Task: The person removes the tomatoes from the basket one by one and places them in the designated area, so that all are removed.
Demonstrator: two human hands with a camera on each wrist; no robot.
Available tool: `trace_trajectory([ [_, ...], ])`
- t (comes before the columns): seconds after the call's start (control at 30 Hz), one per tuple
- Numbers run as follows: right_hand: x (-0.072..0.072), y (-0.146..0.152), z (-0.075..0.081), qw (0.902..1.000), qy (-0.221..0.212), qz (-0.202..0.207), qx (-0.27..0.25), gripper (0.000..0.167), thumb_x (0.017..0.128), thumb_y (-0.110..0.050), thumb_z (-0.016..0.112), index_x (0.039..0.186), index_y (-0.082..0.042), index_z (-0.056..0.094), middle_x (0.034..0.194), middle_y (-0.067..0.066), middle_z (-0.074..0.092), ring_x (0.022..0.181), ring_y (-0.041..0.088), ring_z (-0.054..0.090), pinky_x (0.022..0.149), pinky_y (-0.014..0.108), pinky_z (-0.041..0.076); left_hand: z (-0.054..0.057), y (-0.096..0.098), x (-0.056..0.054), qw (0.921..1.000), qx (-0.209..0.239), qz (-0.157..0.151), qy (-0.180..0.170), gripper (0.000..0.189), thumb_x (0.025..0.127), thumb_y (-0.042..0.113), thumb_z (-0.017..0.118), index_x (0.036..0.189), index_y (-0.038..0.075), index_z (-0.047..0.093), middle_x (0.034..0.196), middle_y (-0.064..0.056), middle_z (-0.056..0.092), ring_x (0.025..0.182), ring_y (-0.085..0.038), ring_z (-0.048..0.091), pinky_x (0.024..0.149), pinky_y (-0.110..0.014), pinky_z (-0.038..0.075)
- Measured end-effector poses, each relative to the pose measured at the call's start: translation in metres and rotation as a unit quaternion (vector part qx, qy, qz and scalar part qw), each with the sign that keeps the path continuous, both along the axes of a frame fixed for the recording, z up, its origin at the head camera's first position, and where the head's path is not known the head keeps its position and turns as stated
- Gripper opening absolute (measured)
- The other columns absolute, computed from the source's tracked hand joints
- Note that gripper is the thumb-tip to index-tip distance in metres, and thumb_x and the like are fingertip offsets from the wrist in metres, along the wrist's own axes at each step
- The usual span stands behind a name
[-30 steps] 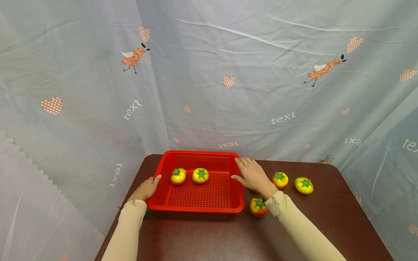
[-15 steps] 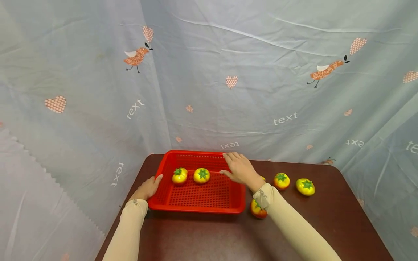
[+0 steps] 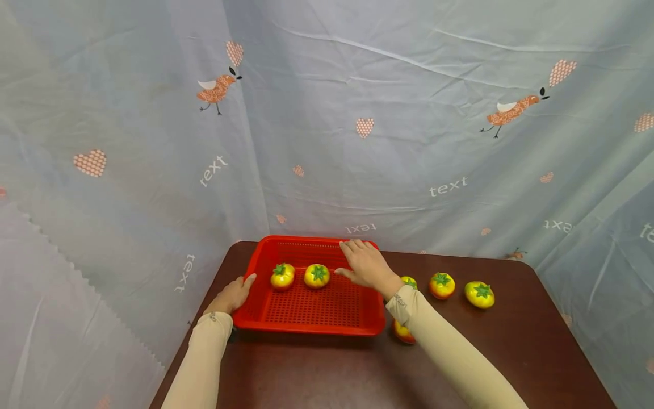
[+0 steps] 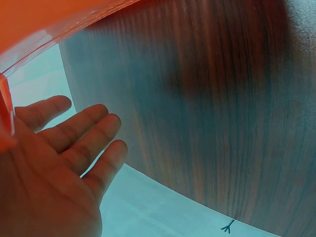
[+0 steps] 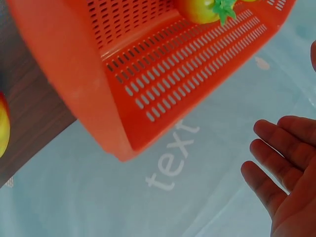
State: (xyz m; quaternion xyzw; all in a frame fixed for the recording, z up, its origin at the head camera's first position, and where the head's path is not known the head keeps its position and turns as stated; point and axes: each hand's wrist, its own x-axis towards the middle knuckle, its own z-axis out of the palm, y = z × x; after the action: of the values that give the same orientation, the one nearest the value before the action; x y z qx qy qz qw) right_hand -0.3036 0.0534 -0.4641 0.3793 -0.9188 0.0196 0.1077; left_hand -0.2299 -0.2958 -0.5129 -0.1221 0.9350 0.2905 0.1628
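Observation:
A red plastic basket [image 3: 306,328] with slotted sides stands at the back left of the table. Two yellow-and-red tomatoes with green leafy tops lie in it, a left one [image 3: 283,276] and a right one [image 3: 317,276]. My left hand [image 3: 231,296] is at the basket's left rim, thumb at the edge; its fingers [image 4: 94,143] show straight and spread in the left wrist view. My right hand [image 3: 367,266] is held over the basket's right part with straight fingers, holding nothing. In the right wrist view its fingers [image 5: 269,185] are apart from the basket wall [image 5: 79,84].
Right of the basket, several more tomatoes lie on the dark brown table [image 3: 317,375]: one [image 3: 441,285] at the back, one [image 3: 479,295] farther right, one [image 3: 403,332] partly behind the right sleeve. A grey-blue printed curtain [image 3: 327,170] hangs behind and around the table.
My right hand has moved left from the basket's right rim to over its right part. My left hand stays at the left rim. The tomatoes keep their places.

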Motion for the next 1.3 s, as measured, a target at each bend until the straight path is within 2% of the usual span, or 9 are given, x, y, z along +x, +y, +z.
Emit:
trace_trajectory([
  [0.13,0.001,-0.006,-0.003,0.9998,-0.014,-0.001,0.013,0.07,0.094,-0.051,0.059,0.141,-0.001,0.049,0.136,0.013,0.057,0.127,0.029,0.051,0.107,0.043,0.041,-0.003,0.0,0.0,1.0,-0.005,-0.003,0.008,0.076,0.103,0.054,0.026,0.139,-0.013,0.034,0.115,-0.026,0.056,0.095,-0.036,0.057,0.096,-0.058,0.044],
  [0.4,-0.004,-0.02,-0.001,0.9986,-0.038,0.004,0.036,0.069,0.095,-0.051,0.057,0.144,-0.002,0.046,0.14,0.012,0.054,0.131,0.028,0.049,0.11,0.043,0.039,0.002,-0.001,0.0,0.9998,-0.008,-0.006,0.019,0.076,0.103,0.055,0.025,0.135,-0.013,0.038,0.108,-0.025,0.057,0.094,-0.035,0.058,0.094,-0.057,0.045],
  [0.57,-0.007,-0.033,-0.003,0.9977,-0.049,0.003,0.046,0.069,0.094,-0.049,0.061,0.144,-0.003,0.046,0.14,0.011,0.054,0.131,0.027,0.049,0.11,0.043,0.039,0.003,-0.002,0.0,0.9996,-0.013,-0.007,0.026,0.086,0.1,0.064,0.021,0.136,-0.012,0.038,0.111,-0.027,0.057,0.095,-0.038,0.057,0.094,-0.058,0.044],
  [0.7,-0.009,-0.042,-0.009,0.9971,-0.042,0.006,0.063,0.07,0.093,-0.051,0.06,0.143,-0.003,0.047,0.138,0.01,0.056,0.129,0.026,0.051,0.108,0.041,0.041,0.003,0.0,0.0,0.9996,-0.014,-0.004,0.023,0.086,0.1,0.064,0.021,0.139,-0.012,0.036,0.117,-0.028,0.055,0.098,-0.039,0.057,0.097,-0.06,0.042],
  [0.87,-0.011,-0.051,-0.015,0.9956,-0.031,0.012,0.087,0.069,0.093,-0.053,0.059,0.141,-0.004,0.05,0.133,0.009,0.059,0.126,0.025,0.053,0.105,0.04,0.043,0.002,0.001,0.0,0.9997,-0.017,-0.005,0.019,0.075,0.104,0.053,0.025,0.138,-0.012,0.036,0.113,-0.025,0.057,0.096,-0.036,0.057,0.096,-0.059,0.043],
  [1.07,-0.015,-0.06,-0.023,0.9907,-0.045,0.001,0.129,0.071,0.094,-0.057,0.054,0.144,-0.006,0.048,0.135,0.008,0.057,0.13,0.025,0.05,0.11,0.04,0.04,0.004,0.001,-0.001,0.9993,-0.022,-0.011,0.029,0.071,0.105,0.05,0.026,0.135,-0.013,0.039,0.11,-0.025,0.057,0.096,-0.037,0.057,0.095,-0.058,0.043],
  [1.3,-0.019,-0.069,-0.038,0.9851,-0.074,-0.008,0.155,0.071,0.094,-0.058,0.052,0.144,-0.008,0.048,0.139,0.006,0.055,0.131,0.024,0.049,0.111,0.04,0.038,0.003,0.001,-0.001,0.9996,-0.016,-0.007,0.02,0.071,0.105,0.051,0.026,0.136,-0.012,0.038,0.109,-0.024,0.058,0.094,-0.035,0.058,0.095,-0.057,0.044],
])
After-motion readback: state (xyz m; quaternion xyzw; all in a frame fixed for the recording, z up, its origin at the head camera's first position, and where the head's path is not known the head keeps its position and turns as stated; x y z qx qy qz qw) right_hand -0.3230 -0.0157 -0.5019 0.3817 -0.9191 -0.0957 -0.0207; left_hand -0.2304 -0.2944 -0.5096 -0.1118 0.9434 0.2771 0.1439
